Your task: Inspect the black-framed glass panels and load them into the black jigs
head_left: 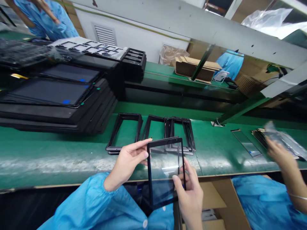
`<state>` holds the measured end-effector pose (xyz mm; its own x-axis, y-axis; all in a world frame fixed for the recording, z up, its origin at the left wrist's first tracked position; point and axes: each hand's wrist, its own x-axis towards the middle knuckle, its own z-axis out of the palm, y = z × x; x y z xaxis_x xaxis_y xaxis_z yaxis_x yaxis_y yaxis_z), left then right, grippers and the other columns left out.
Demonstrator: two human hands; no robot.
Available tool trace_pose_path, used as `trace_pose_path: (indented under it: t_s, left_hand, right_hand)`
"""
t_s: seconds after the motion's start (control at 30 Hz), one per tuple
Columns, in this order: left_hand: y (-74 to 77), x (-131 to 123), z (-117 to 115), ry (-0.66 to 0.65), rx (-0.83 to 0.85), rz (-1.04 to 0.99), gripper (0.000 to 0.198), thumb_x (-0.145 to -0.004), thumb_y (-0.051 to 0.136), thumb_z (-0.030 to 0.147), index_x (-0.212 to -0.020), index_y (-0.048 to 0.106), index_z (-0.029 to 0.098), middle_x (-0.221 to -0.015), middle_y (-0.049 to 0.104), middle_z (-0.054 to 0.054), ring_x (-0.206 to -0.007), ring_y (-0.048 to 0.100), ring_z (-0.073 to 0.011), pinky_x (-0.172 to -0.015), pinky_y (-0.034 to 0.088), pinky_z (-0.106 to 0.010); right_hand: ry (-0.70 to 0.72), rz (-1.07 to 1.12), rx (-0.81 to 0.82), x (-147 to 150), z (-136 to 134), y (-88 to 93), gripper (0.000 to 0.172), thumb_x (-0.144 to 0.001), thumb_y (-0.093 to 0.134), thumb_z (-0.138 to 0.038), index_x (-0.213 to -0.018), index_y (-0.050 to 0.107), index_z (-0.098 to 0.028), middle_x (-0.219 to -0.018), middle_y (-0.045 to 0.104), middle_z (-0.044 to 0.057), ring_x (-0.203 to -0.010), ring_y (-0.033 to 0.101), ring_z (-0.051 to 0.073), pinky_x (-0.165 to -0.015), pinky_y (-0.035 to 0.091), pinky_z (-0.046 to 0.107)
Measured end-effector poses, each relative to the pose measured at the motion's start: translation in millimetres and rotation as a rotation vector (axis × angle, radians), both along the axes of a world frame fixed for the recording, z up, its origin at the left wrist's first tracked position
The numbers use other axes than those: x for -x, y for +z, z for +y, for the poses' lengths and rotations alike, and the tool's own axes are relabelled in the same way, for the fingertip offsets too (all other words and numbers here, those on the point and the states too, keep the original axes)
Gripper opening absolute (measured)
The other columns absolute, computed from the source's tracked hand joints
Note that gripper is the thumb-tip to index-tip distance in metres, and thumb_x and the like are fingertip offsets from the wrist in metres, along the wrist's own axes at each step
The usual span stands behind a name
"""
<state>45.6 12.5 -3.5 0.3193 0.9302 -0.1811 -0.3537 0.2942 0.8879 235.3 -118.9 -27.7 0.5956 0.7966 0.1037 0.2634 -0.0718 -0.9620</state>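
Observation:
Between my two hands a clear glass panel with a black border point(165, 204) is held up over the front edge of the bench, tilted toward me. My left hand point(130, 161) pinches its upper left edge with thumb and fingers. Lower down, my right hand point(190, 191) grips the right edge, its thumb lying across the front face. Behind the panel, stacked black rectangular frames point(138, 131) lie on the green bench, with more black frames point(192, 137) beside them, partly hidden by the panel.
At left stands a tall stack of black trays point(96, 118) topped by dark screens point(48, 91). A co-worker's hand point(279, 151) reaches over panels on the right, near a single glass panel point(247, 143). A cardboard box point(227, 198) sits below the bench edge. A green post point(242, 110) rises behind.

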Motion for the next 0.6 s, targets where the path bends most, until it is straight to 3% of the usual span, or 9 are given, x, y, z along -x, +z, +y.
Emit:
trace_pose_path:
  t_s: [0.6]
  left_hand:
    - [1.8,-0.8,-0.5,-0.028,0.013,-0.02,0.049,-0.08,0.092,0.029,-0.127,0.082,0.026,-0.095,0.077,-0.007,-0.08,0.074,-0.0191,-0.058,0.066,-0.023]
  right_hand:
    - [0.051,0.068,0.057,-3.9,-0.5,-4.0,0.061,-0.096,0.073,-0.041,-0.154,0.06,-0.029,-0.107,0.06,0.003,-0.075,0.059,0.014,-0.072,0.059,0.027]
